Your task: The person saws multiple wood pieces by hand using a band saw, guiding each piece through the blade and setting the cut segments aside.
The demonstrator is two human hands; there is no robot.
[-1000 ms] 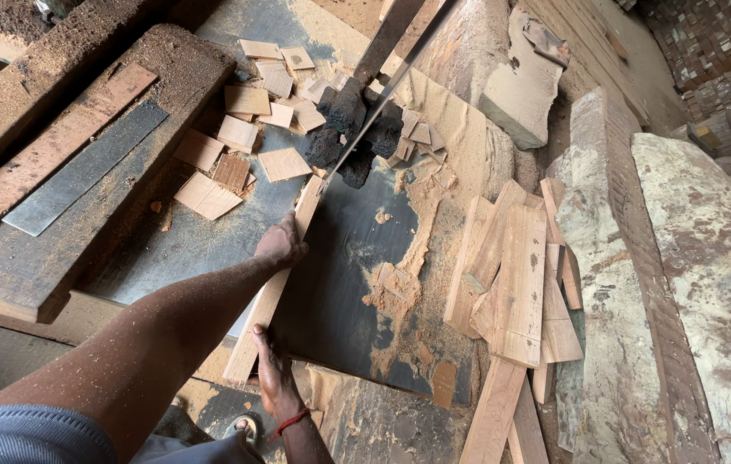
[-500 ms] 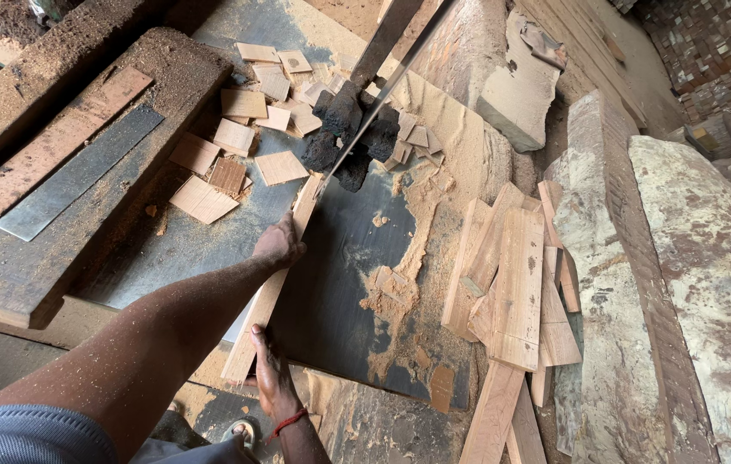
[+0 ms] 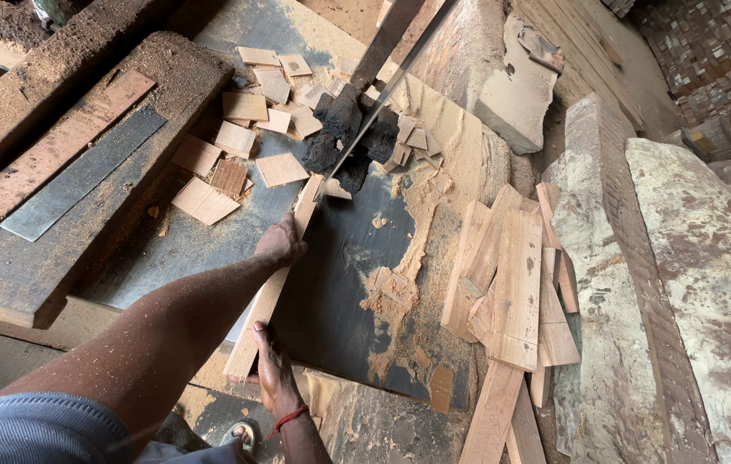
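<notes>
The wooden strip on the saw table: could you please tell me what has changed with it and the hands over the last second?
Almost nothing has visibly changed. The left hand still presses on the wooden strip near the saw blade, and the right hand still holds its near end. The strip's far end remains at the blade. The cut blocks and the stacked slats lie as before.

the long strip (image 3: 272, 279) is pale raw wood, rough-sawn and matt. the saw table (image 3: 339, 283) at centre frame is dark metal, dull and smooth, caked with powdery sawdust (image 3: 395, 288). the blade (image 3: 382, 94) looks like thin grey metal. small offcut squares (image 3: 245, 107) at upper left are bare matt wood. the flat bar (image 3: 82, 176) at left is grey metal, faintly shiny.
</notes>
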